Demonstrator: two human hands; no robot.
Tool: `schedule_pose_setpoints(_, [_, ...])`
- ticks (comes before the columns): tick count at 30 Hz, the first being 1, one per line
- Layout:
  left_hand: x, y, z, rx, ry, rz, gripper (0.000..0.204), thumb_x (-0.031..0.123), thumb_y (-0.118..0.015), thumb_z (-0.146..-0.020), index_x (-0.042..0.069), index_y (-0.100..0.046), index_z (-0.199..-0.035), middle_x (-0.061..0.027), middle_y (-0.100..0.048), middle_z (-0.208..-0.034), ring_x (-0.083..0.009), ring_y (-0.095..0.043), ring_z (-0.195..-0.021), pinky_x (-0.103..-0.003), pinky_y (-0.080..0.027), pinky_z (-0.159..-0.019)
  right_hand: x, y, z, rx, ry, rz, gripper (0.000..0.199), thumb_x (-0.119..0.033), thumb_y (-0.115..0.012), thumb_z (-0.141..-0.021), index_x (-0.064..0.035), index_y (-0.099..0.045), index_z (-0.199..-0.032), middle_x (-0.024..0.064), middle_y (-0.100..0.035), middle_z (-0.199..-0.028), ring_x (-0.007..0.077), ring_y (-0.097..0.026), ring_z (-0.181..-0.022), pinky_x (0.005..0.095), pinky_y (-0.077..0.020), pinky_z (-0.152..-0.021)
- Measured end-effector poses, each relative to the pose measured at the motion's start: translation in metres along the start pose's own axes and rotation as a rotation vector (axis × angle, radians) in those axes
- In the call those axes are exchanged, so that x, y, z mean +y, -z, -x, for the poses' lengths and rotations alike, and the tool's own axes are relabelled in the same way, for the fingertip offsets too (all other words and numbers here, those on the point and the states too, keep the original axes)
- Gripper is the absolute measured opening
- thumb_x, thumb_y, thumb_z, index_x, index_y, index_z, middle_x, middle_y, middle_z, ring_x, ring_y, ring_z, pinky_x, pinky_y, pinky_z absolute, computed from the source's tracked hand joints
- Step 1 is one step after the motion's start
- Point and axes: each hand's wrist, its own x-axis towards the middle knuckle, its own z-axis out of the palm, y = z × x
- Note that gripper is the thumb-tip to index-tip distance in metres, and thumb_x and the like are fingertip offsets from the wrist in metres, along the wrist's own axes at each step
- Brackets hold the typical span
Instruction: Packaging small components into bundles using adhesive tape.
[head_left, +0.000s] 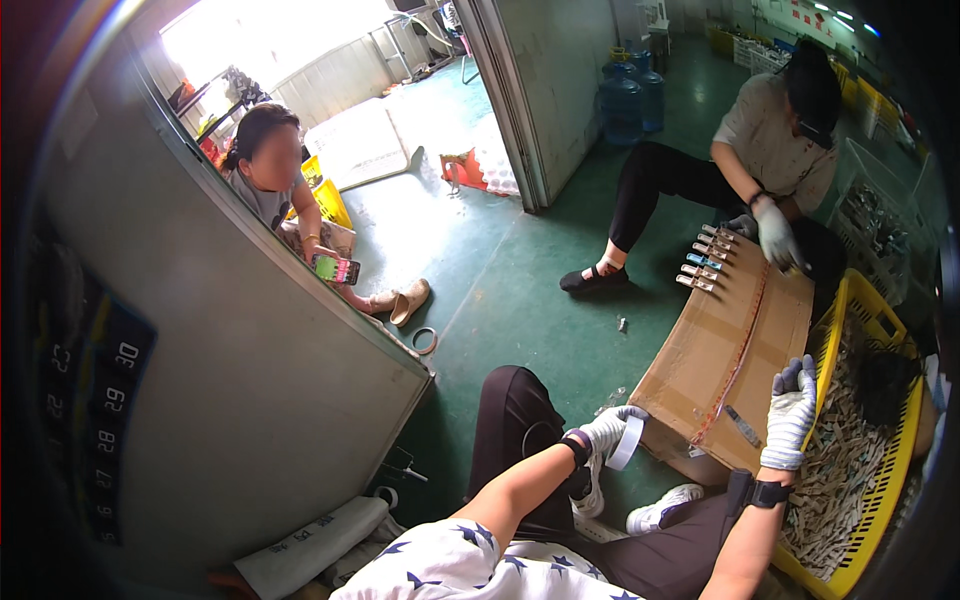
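My left hand (610, 430), in a white glove, holds a roll of tape (628, 441) just off the near left corner of a flat cardboard box (725, 350). My right hand (792, 410), gloved too, rests with spread fingers on the box's right edge beside a yellow crate (880, 320). A short strip of tape (742, 425) lies on the cardboard near that hand. Small clip-like pieces (703, 262) line the box's far end.
The yellow crate holds many small pale parts (845, 455). A gloved person (770, 140) sits across the box. Another person (275, 170) sits behind a grey panel (230, 340) with a phone. Blue water jugs (625, 100) stand by a wall.
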Motion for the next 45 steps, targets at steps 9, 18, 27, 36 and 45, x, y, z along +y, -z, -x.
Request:
schedule_pose_setpoints(9, [-0.005,0.005,-0.001,-0.013,-0.012,-0.015,0.028,0.0,-0.072,-0.08,0.009,-0.067,-0.106,0.0017,-0.064,-0.093,-0.0095,-0.057,-0.083,-0.028,-0.05,-0.073,0.003,-0.006,0.004,0.015,-0.021,-0.003,0.026,-0.015,-0.055,-0.095,-0.0123,-0.061,-0.12,0.0023,-0.07,-0.099,0.0102,-0.066,-0.077,0.027,-0.0562,-0.071])
schedule_pose_setpoints(18, [0.002,0.001,0.0,0.014,0.003,-0.037,0.033,0.0,-0.069,-0.076,0.011,-0.066,-0.107,0.002,-0.063,-0.09,-0.0119,-0.058,-0.082,-0.03,-0.05,-0.075,0.004,-0.003,0.0,-0.019,-0.005,0.033,0.026,-0.014,-0.056,-0.094,-0.012,-0.061,-0.12,0.0027,-0.069,-0.1,0.0099,-0.066,-0.079,0.0264,-0.0555,-0.071])
schedule_pose_setpoints(27, [0.002,0.0,0.0,0.026,-0.005,-0.074,0.036,0.001,-0.07,-0.074,0.01,-0.066,-0.109,0.0022,-0.063,-0.09,-0.0121,-0.058,-0.083,-0.03,-0.049,-0.075,-0.003,-0.005,0.002,-0.042,0.007,0.016,0.03,-0.014,-0.054,-0.094,-0.0098,-0.059,-0.124,0.0028,-0.068,-0.1,0.0104,-0.065,-0.079,0.0262,-0.0542,-0.075])
schedule_pose_setpoints(36, [-0.004,0.009,0.001,0.021,-0.031,-0.116,0.031,0.001,-0.072,-0.078,0.008,-0.066,-0.108,-0.0002,-0.064,-0.1,-0.0105,-0.057,-0.086,-0.028,-0.05,-0.076,-0.003,-0.009,0.006,-0.019,0.018,0.011,0.028,-0.015,-0.058,-0.093,-0.0108,-0.061,-0.121,0.002,-0.067,-0.097,0.0101,-0.063,-0.078,0.027,-0.0529,-0.074])
schedule_pose_setpoints(45, [0.01,0.004,0.003,0.033,0.037,-0.024,0.027,0.0,-0.07,-0.082,0.005,-0.065,-0.108,-0.0048,-0.065,-0.09,-0.0152,-0.062,-0.073,-0.03,-0.054,-0.065,-0.003,-0.003,0.005,-0.037,0.056,-0.123,0.023,-0.009,-0.053,-0.095,-0.0058,-0.059,-0.117,0.0076,-0.067,-0.096,0.0161,-0.065,-0.082,0.0324,-0.0553,-0.079])
